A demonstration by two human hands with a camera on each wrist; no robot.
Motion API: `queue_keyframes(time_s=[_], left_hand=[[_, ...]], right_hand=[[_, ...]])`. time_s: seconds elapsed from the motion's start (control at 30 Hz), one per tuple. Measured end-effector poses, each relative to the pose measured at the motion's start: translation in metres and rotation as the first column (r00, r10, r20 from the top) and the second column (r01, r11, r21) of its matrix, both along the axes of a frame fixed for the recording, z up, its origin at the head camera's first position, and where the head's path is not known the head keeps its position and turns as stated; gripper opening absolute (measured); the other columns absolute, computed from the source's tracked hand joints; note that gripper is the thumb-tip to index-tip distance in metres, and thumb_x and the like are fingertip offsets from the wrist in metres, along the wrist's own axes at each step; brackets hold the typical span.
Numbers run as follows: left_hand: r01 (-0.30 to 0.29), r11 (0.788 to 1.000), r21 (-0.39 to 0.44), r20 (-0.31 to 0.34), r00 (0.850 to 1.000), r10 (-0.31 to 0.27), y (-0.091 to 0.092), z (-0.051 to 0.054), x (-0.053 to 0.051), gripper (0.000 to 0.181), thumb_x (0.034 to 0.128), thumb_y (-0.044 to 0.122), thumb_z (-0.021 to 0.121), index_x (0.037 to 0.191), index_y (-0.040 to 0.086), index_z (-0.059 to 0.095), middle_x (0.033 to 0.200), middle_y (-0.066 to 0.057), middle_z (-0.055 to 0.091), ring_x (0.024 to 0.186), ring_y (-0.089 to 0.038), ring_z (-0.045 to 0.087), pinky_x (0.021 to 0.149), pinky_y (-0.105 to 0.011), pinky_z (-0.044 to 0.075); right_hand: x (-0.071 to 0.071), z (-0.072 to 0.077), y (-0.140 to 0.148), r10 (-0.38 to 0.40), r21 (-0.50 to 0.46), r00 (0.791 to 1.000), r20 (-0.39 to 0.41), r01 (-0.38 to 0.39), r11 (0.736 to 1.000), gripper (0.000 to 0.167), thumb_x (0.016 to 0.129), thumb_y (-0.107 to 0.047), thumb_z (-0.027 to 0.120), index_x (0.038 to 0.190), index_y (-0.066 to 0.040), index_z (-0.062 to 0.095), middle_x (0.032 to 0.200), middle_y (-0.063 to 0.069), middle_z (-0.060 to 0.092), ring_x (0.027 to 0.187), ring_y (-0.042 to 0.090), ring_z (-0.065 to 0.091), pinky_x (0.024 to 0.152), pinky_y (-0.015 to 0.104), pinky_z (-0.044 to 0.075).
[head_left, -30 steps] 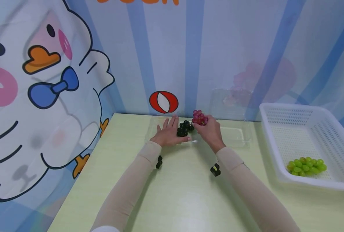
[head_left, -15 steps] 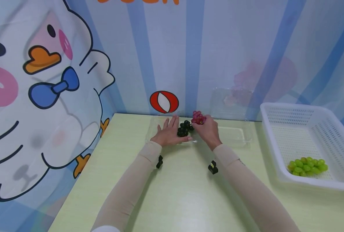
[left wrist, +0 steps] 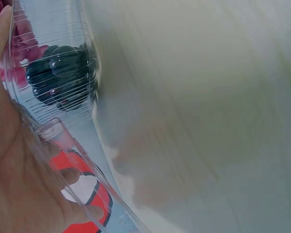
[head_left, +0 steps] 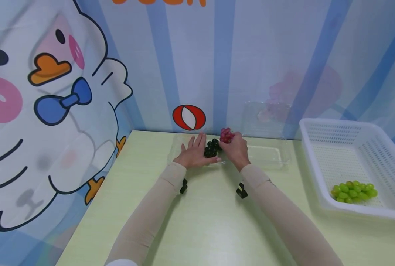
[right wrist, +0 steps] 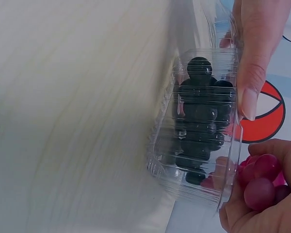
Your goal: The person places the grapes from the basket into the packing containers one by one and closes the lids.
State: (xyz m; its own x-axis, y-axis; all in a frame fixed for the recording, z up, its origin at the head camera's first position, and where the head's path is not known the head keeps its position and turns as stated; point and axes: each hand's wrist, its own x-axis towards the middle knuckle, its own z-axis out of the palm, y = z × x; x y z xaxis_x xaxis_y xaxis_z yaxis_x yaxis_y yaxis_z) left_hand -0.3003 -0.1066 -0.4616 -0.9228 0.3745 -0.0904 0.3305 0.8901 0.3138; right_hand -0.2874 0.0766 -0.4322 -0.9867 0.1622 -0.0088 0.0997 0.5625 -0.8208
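A clear plastic clamshell box (right wrist: 160,158) stands on the table against the backdrop, with a bunch of black grapes (head_left: 212,148) inside it. My left hand (head_left: 194,152) lies with fingers straight and spread on the box's clear plastic at the left, its thumb along the near rim in the right wrist view. Just right of the black grapes, my right hand (head_left: 236,150) grips a bunch of red grapes (head_left: 226,135) over the box. The fingers partly cover this bunch. In the left wrist view, black grapes (left wrist: 62,75) show through the ribbed wall.
Right of the hands sits another clear plastic tray (head_left: 267,153), with a transparent panel (head_left: 267,118) upright behind it. A white slotted basket (head_left: 317,173) at the right holds green grapes (head_left: 353,192). A printed backdrop (head_left: 190,55) closes off the table's far edge.
My right hand has shifted slightly left, carrying the red grapes closer to the black ones and a little lower. My left hand stays in place.
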Motion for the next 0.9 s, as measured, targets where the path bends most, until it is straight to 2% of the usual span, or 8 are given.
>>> queue_keyframes(time_s=[0.5, 0.9], left_hand=[[0.003, 1.000, -0.004, 0.002, 1.000, -0.003, 0.000, -0.002, -0.002, 0.120, 0.0817, 0.086, 0.049, 0.165, 0.012, 0.004, 0.172, -0.006, -0.003, 0.156, -0.041, 0.003, 0.114, -0.077, 0.010], [-0.007, 0.999, -0.040, 0.021, 1.000, 0.008, 0.001, 0.000, -0.003, 0.117, 0.0845, 0.083, 0.049, 0.164, 0.014, -0.001, 0.172, -0.004, -0.006, 0.157, -0.039, 0.000, 0.115, -0.076, 0.011]], right_hand=[[-0.006, -0.003, -0.010, -0.017, 0.045, 0.999, 0.038, 0.015, 0.999, 0.058, 0.093, -0.023, 0.075, 0.132, 0.002, 0.041, 0.121, 0.027, 0.062, 0.110, 0.037, 0.065, 0.092, 0.046, 0.057], [-0.008, -0.006, -0.018, 0.030, 0.149, 0.998, 0.048, -0.037, 0.988, 0.057, 0.093, -0.023, 0.073, 0.132, 0.002, 0.038, 0.120, 0.026, 0.062, 0.109, 0.037, 0.065, 0.093, 0.046, 0.056]])
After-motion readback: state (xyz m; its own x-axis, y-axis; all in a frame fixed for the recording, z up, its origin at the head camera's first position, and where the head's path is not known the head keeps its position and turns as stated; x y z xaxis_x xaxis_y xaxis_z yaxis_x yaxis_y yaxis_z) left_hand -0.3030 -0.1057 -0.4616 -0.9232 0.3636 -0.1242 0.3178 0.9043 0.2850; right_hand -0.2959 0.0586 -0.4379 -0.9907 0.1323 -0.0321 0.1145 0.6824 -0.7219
